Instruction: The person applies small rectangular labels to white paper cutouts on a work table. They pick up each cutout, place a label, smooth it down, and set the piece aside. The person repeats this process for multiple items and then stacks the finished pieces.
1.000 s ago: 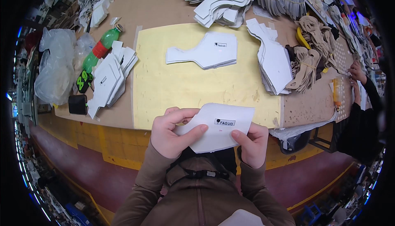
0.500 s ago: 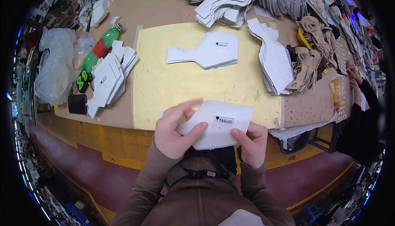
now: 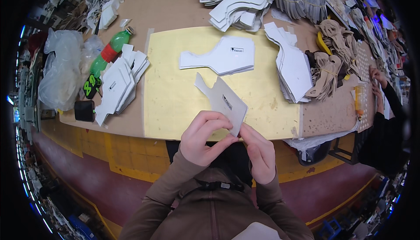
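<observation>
Just over the near table edge, my left hand [image 3: 205, 137] pinches the lower edge of a white cut piece [image 3: 223, 102] with a small dark printed mark. The piece is tilted up, its narrow arm pointing away to the left. My right hand [image 3: 259, 154] has its fingers together, their tips at the piece's lower right corner; its exact grip is partly hidden. Beyond lies a flat stack of similar white pieces [image 3: 223, 58] on the yellow sheet [image 3: 170, 100]. More white pieces are stacked on the right [image 3: 291, 65] and, fanned out, on the left [image 3: 116, 85].
Left on the table are a green bottle [image 3: 118, 41], a clear plastic bag [image 3: 59, 76] and a black flat object [image 3: 84, 110]. Tied beige pieces [image 3: 326, 74] and an orange-yellow bottle [image 3: 359, 99] lie at right. Another person's hands [image 3: 378, 80] are at the right edge.
The white piece has turned from facing me broadly to a steep slant, its narrow arm swinging up and away. My right hand has shifted from its right edge to its lower corner.
</observation>
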A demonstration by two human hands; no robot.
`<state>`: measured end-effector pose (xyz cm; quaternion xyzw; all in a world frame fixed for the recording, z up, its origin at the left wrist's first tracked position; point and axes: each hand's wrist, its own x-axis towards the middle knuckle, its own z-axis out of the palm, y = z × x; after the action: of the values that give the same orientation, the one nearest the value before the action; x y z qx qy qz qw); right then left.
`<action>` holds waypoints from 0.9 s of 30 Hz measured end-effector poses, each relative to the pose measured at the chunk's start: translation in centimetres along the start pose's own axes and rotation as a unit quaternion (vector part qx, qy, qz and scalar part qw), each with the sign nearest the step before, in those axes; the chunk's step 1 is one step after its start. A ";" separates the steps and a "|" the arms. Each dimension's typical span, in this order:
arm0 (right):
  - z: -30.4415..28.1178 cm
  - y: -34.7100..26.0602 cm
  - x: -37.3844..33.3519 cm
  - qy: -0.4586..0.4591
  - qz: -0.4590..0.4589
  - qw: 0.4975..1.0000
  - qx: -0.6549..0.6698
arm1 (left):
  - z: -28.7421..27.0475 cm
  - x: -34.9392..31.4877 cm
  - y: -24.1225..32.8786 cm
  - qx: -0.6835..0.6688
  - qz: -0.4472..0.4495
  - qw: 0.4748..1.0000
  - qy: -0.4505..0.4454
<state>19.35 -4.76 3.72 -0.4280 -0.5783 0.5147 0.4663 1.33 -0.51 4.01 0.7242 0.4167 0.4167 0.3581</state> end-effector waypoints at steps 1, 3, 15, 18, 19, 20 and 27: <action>0.1 0.0 -0.1 0.004 -0.006 1.000 0.000 | -0.1 0.0 0.0 0.016 0.015 1.000 0.004; 0.2 -0.1 -0.1 0.011 -0.009 1.000 -0.004 | -0.4 -0.1 0.0 0.027 0.032 0.999 0.006; 1.6 -0.8 1.0 0.128 -0.078 0.975 -0.165 | -1.8 -0.7 1.9 -0.151 -0.107 0.983 -0.015; 2.0 -1.0 1.6 0.144 -0.146 0.966 -0.160 | -2.0 -0.5 1.6 -0.198 -0.124 0.972 -0.011; 2.0 -1.1 1.8 0.145 -0.167 0.962 -0.160 | -2.1 -0.4 1.5 -0.214 -0.126 0.969 -0.009; 2.1 -1.2 1.9 0.140 -0.176 0.961 -0.158 | -2.1 -0.4 1.3 -0.202 -0.120 0.972 -0.010; 2.3 -1.1 2.0 0.126 -0.181 0.963 -0.157 | -2.2 -0.7 1.1 -0.136 -0.101 0.986 -0.010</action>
<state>16.65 -3.37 4.96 -0.4450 -0.6563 0.2668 0.5478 -0.55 -1.20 5.67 0.6270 0.4238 0.4240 0.4974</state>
